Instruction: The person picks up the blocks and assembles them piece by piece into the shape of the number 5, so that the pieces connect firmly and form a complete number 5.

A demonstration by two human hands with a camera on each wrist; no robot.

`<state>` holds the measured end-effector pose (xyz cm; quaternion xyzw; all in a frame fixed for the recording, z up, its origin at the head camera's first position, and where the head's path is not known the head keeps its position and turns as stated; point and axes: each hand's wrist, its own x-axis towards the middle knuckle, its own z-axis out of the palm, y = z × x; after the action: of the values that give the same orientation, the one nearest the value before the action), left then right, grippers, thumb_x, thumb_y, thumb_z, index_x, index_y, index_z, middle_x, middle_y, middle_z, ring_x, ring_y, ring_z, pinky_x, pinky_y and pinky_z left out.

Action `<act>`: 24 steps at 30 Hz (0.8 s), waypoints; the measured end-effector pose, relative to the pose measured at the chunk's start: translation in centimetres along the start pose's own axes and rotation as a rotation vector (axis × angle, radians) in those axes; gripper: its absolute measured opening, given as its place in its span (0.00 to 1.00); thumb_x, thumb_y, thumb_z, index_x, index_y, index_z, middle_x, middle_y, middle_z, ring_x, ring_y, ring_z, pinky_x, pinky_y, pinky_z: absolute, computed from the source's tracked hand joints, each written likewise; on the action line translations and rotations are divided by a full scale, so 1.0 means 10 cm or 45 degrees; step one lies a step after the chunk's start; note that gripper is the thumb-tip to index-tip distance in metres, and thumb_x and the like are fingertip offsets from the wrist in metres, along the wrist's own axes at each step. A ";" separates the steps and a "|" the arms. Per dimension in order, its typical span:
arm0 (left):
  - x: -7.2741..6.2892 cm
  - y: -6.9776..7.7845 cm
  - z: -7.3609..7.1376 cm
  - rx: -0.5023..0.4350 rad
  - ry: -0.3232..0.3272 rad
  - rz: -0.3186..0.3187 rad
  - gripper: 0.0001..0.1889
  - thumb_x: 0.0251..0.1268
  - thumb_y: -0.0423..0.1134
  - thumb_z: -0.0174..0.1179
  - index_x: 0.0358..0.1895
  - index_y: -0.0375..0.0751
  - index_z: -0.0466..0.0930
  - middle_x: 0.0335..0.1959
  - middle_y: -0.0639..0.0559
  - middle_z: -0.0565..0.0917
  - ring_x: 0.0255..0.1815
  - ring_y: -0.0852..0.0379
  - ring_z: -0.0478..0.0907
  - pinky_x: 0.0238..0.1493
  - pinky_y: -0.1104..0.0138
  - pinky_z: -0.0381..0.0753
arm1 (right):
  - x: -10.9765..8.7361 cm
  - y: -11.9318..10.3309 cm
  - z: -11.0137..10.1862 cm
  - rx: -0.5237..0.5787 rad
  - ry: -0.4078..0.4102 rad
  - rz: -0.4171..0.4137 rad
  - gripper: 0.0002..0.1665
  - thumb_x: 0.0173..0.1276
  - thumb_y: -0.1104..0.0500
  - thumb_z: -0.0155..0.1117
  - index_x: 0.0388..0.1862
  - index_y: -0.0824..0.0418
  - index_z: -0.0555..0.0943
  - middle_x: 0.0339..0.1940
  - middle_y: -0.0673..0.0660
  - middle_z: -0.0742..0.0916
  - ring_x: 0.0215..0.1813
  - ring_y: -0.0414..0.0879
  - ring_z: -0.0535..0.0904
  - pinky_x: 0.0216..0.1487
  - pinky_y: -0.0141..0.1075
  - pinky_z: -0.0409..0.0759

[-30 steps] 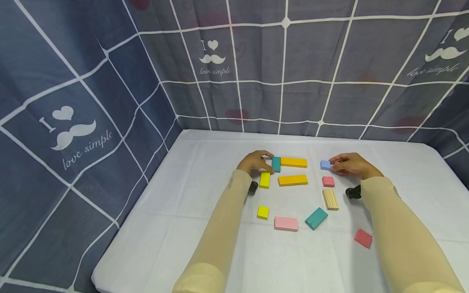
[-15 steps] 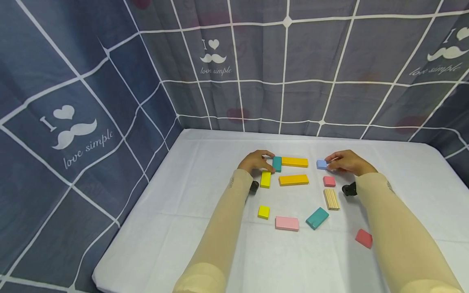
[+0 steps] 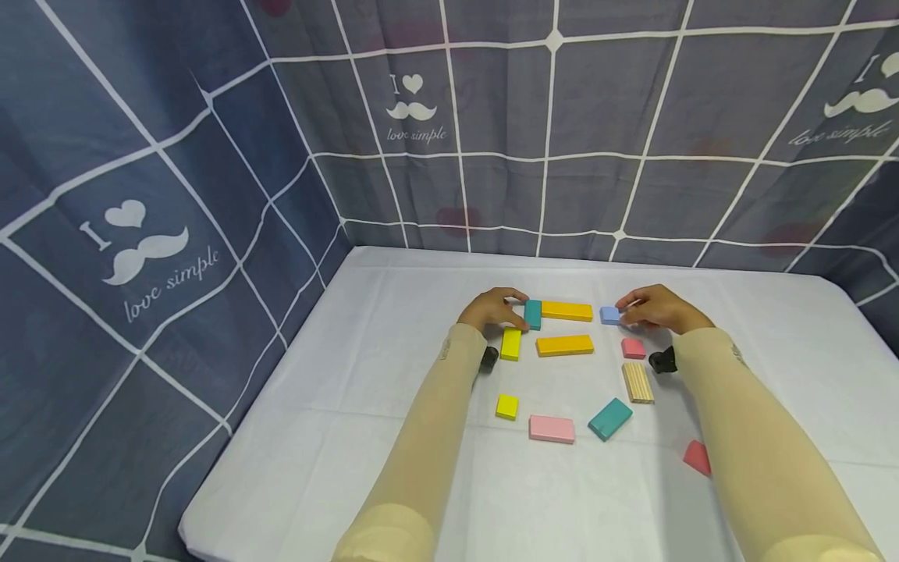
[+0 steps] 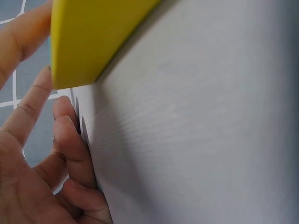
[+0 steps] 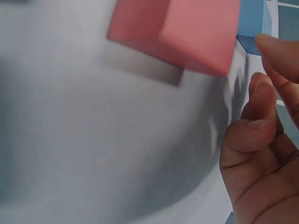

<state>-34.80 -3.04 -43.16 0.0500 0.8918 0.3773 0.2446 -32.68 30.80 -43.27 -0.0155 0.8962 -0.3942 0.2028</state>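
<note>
In the head view my left hand [image 3: 488,310] holds a teal block [image 3: 533,314] between thumb and index finger. That block stands against the left end of a long orange block [image 3: 566,311]. My right hand [image 3: 662,307] pinches a small light-blue block [image 3: 609,315], a short gap away from the orange block's right end. The right wrist view shows a fingertip against the blue block [image 5: 252,18], behind a red block [image 5: 187,37]. A yellow block [image 4: 93,37] partly hides the left fingertips in the left wrist view.
Below lie a second orange block [image 3: 565,346], a small red block [image 3: 633,348], a ridged wooden block [image 3: 637,382], a teal block [image 3: 610,419], a pink block [image 3: 551,428] and a small yellow block [image 3: 507,407]. The right sleeve partly covers another red block [image 3: 697,458].
My right hand has slid left with the blue block, narrowing the gap to the orange block. The right forearm now covers more of the lower red block. My left hand stays on the teal block.
</note>
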 end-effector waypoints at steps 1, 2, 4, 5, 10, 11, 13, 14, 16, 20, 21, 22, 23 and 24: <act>0.00 0.00 0.00 0.001 0.001 -0.002 0.34 0.62 0.41 0.82 0.72 0.58 0.83 0.76 0.46 0.77 0.71 0.45 0.73 0.76 0.47 0.70 | 0.01 -0.01 0.00 0.004 -0.001 0.002 0.30 0.73 0.62 0.71 0.67 0.77 0.76 0.40 0.55 0.82 0.39 0.49 0.74 0.39 0.35 0.76; 0.01 0.00 0.01 -0.002 0.003 -0.004 0.34 0.61 0.41 0.82 0.72 0.58 0.83 0.75 0.46 0.77 0.70 0.45 0.73 0.76 0.47 0.70 | 0.01 -0.01 0.01 0.002 0.000 0.004 0.29 0.73 0.62 0.71 0.67 0.77 0.76 0.41 0.55 0.82 0.39 0.49 0.73 0.39 0.35 0.76; 0.01 0.00 0.01 -0.003 0.008 -0.007 0.34 0.61 0.41 0.82 0.72 0.58 0.83 0.75 0.46 0.78 0.70 0.46 0.73 0.76 0.47 0.70 | 0.02 -0.03 0.02 0.003 0.005 0.013 0.29 0.73 0.62 0.71 0.67 0.77 0.77 0.41 0.56 0.82 0.39 0.49 0.73 0.38 0.35 0.76; 0.01 0.00 0.01 -0.002 0.010 -0.008 0.34 0.61 0.41 0.82 0.71 0.58 0.83 0.75 0.46 0.78 0.70 0.46 0.73 0.76 0.47 0.70 | 0.02 -0.04 0.03 0.005 0.008 0.018 0.29 0.73 0.62 0.72 0.67 0.77 0.77 0.41 0.56 0.82 0.39 0.49 0.73 0.38 0.35 0.76; 0.03 0.00 0.01 0.009 0.018 -0.004 0.34 0.60 0.41 0.82 0.71 0.58 0.83 0.74 0.46 0.78 0.69 0.46 0.73 0.75 0.47 0.71 | 0.03 -0.09 0.06 0.007 0.021 0.018 0.29 0.72 0.63 0.72 0.66 0.77 0.77 0.36 0.55 0.79 0.35 0.48 0.73 0.35 0.34 0.74; 0.03 0.00 0.01 0.013 0.018 -0.001 0.34 0.60 0.41 0.82 0.71 0.58 0.83 0.74 0.46 0.78 0.69 0.46 0.73 0.75 0.47 0.71 | 0.03 -0.10 0.06 0.006 0.021 0.013 0.29 0.72 0.63 0.72 0.66 0.77 0.77 0.35 0.55 0.79 0.34 0.48 0.73 0.34 0.33 0.73; 0.04 0.00 0.01 0.024 0.016 0.003 0.34 0.61 0.42 0.82 0.71 0.58 0.83 0.74 0.46 0.78 0.69 0.46 0.73 0.75 0.47 0.71 | 0.03 -0.11 0.07 0.006 0.022 0.010 0.29 0.73 0.64 0.72 0.66 0.78 0.76 0.35 0.54 0.79 0.34 0.48 0.73 0.33 0.33 0.73; 0.05 0.00 0.01 0.030 0.014 0.006 0.34 0.61 0.42 0.82 0.72 0.58 0.83 0.74 0.46 0.78 0.69 0.46 0.73 0.76 0.47 0.71 | 0.03 -0.12 0.07 0.010 0.023 0.011 0.29 0.72 0.64 0.72 0.66 0.78 0.76 0.35 0.54 0.79 0.33 0.47 0.73 0.33 0.33 0.73; 0.06 0.00 0.01 0.039 0.008 0.012 0.34 0.61 0.42 0.82 0.72 0.58 0.83 0.74 0.46 0.78 0.69 0.46 0.73 0.76 0.47 0.71 | 0.03 -0.13 0.08 0.012 0.025 0.015 0.29 0.72 0.64 0.72 0.66 0.78 0.76 0.35 0.54 0.79 0.34 0.47 0.73 0.33 0.33 0.72; 0.06 -0.01 0.00 0.042 0.001 0.011 0.35 0.61 0.42 0.82 0.73 0.58 0.82 0.75 0.46 0.78 0.70 0.46 0.73 0.76 0.48 0.71 | 0.03 -0.13 0.09 0.015 0.027 0.013 0.29 0.73 0.64 0.72 0.66 0.77 0.77 0.34 0.53 0.78 0.33 0.48 0.72 0.33 0.33 0.72; 0.06 0.00 0.00 0.039 0.001 0.009 0.35 0.61 0.42 0.82 0.73 0.58 0.82 0.75 0.46 0.77 0.70 0.46 0.73 0.76 0.48 0.71 | 0.04 -0.13 0.09 0.017 0.027 0.010 0.29 0.73 0.64 0.72 0.66 0.78 0.76 0.34 0.53 0.78 0.33 0.48 0.72 0.33 0.33 0.72; 0.05 0.00 0.00 0.034 -0.001 0.006 0.35 0.61 0.42 0.82 0.73 0.58 0.82 0.75 0.46 0.77 0.70 0.46 0.73 0.76 0.48 0.71 | 0.04 -0.12 0.09 0.018 0.027 0.006 0.29 0.73 0.64 0.73 0.66 0.78 0.76 0.33 0.53 0.78 0.33 0.48 0.72 0.33 0.33 0.72; 0.05 0.00 0.00 0.029 0.000 0.002 0.35 0.61 0.42 0.82 0.73 0.58 0.82 0.75 0.46 0.77 0.70 0.46 0.73 0.76 0.48 0.71 | 0.05 -0.12 0.09 0.018 0.027 0.002 0.29 0.73 0.64 0.73 0.66 0.78 0.76 0.33 0.53 0.78 0.33 0.47 0.72 0.33 0.33 0.72; 0.05 0.00 0.00 0.024 0.000 -0.002 0.35 0.61 0.42 0.82 0.73 0.58 0.82 0.75 0.46 0.77 0.70 0.46 0.73 0.76 0.48 0.71 | 0.05 -0.12 0.09 0.019 0.028 0.001 0.29 0.72 0.64 0.73 0.66 0.78 0.76 0.33 0.53 0.78 0.33 0.47 0.73 0.33 0.33 0.72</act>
<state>-35.22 -2.89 -43.39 0.0518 0.8954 0.3686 0.2444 -32.95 29.21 -43.15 -0.0094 0.8954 -0.4011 0.1932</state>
